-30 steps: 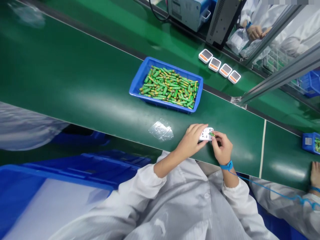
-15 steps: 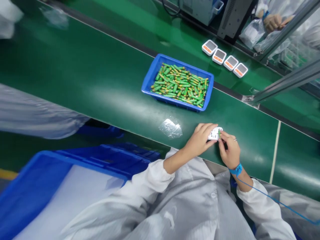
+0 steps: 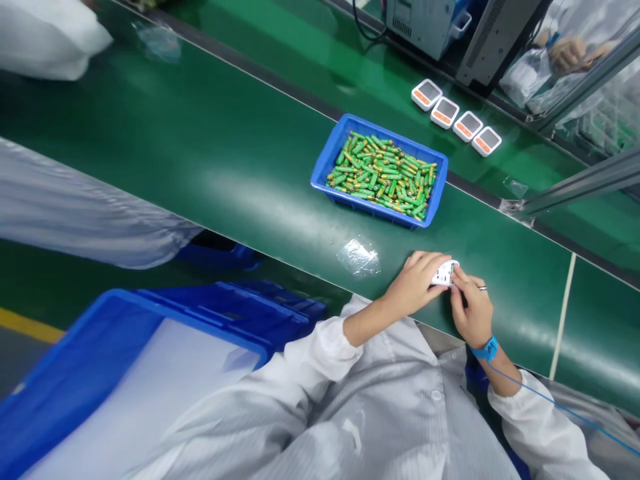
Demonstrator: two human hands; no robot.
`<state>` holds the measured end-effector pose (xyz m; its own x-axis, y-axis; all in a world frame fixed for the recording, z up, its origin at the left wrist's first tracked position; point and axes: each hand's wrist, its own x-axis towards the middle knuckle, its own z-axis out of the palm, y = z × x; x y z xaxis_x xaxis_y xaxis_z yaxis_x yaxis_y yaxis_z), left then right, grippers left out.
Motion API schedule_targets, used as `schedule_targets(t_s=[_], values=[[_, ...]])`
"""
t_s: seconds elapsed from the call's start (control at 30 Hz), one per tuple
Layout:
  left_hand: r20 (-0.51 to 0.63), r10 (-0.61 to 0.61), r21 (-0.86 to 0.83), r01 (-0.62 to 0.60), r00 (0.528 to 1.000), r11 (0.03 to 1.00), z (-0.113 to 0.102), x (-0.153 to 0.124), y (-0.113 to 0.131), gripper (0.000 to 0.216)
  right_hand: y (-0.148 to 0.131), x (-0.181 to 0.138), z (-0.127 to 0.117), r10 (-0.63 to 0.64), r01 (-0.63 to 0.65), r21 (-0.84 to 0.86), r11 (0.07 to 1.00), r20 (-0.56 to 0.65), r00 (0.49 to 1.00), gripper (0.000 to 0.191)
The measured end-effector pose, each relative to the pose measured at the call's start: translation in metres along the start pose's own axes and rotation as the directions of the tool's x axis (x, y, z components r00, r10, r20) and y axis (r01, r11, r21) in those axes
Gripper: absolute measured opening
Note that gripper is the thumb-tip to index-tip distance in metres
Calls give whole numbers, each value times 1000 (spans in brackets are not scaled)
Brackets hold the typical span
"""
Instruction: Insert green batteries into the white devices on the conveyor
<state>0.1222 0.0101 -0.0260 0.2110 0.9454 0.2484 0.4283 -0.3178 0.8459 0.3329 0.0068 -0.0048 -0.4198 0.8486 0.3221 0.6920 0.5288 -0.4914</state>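
My left hand (image 3: 419,283) is wrapped round a small white device (image 3: 442,273), its marked face turned up. At the right end of that device a green battery (image 3: 453,271) shows, partly covered by fingers. The fingertips of my right hand (image 3: 471,303) are closed against the battery and the device's right edge. Both hands are just above the front of the green work surface (image 3: 240,193). A blue bin (image 3: 320,179) heaped with green and gold batteries (image 3: 383,175) stands beyond them.
A clear plastic bag (image 3: 359,257) lies left of my hands. Several white-and-orange devices (image 3: 445,113) form a row behind the bin. A blue cord (image 3: 560,404) runs from my right wristband. A large blue crate (image 3: 117,300) stands lower left. Another person's hands (image 3: 570,55) are behind the metal frame.
The whole view has shifted, so the bin and hands appear farther right. My hands keep their hold on the device; the right fingers now cover more of the battery.
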Motion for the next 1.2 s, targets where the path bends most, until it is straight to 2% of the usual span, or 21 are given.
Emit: schedule_targets(t_s=[0.1, 0.17, 0.23, 0.33, 0.43, 0.53, 0.6, 0.67, 0.77, 0.87, 0.93, 1.0, 1.07, 1.2], values=[[12, -4, 14, 4, 1000, 1000, 1, 2, 0, 59, -8, 25, -7, 19, -15, 51, 999, -61, 998, 22], [32, -18, 24, 17, 999, 1000, 1, 2, 0, 60, -18, 58, -10, -9, 15, 65, 998, -88, 996, 22], [44, -29, 32, 28, 999, 999, 2, 3, -1, 59, -30, 102, -6, -70, 73, 64, 995, -60, 996, 23], [30, -27, 34, 26, 999, 999, 5, 3, -3, 60, -41, 172, 13, -178, 177, 33, 984, 53, 983, 22], [14, 6, 30, -6, 1000, 1000, 8, 3, -6, 66, -40, 224, 38, -244, 260, -38, 965, 238, 940, 23], [-3, 26, 21, -26, 1000, 999, 9, 3, -7, 70, -36, 250, 52, -230, 291, -107, 951, 388, 892, 22], [-11, 37, 19, -37, 999, 999, 9, 3, -7, 70, -35, 255, 49, -231, 302, -113, 947, 417, 879, 19], [-15, 51, 20, -50, 999, 999, 8, 4, -6, 70, -36, 251, 38, -254, 305, -73, 950, 390, 885, 19], [-26, 50, 21, -49, 998, 999, 6, 4, -3, 71, -35, 225, 10, -255, 254, 35, 967, 228, 940, 28], [-34, 32, 27, -31, 999, 999, 5, 3, -2, 73, -23, 172, -14, -81, 81, 140, 987, -3, 997, 27], [-29, 27, 28, -27, 999, 999, 5, 3, -2, 76, -10, 127, -20, 96, -74, 204, 976, -102, 990, 26], [-21, 27, 27, -27, 999, 999, 6, 3, -3, 77, 3, 84, -19, 243, -203, 257, 945, -134, 961, 28], [-16, 30, 30, -29, 999, 999, 7, 3, -4, 77, 11, 51, -11, 326, -280, 286, 916, -127, 937, 29], [-8, 25, 56, -24, 1000, 998, 9, 3, -8, 74, 15, 25, 3, 324, -295, 244, 924, -89, 942, 27]])
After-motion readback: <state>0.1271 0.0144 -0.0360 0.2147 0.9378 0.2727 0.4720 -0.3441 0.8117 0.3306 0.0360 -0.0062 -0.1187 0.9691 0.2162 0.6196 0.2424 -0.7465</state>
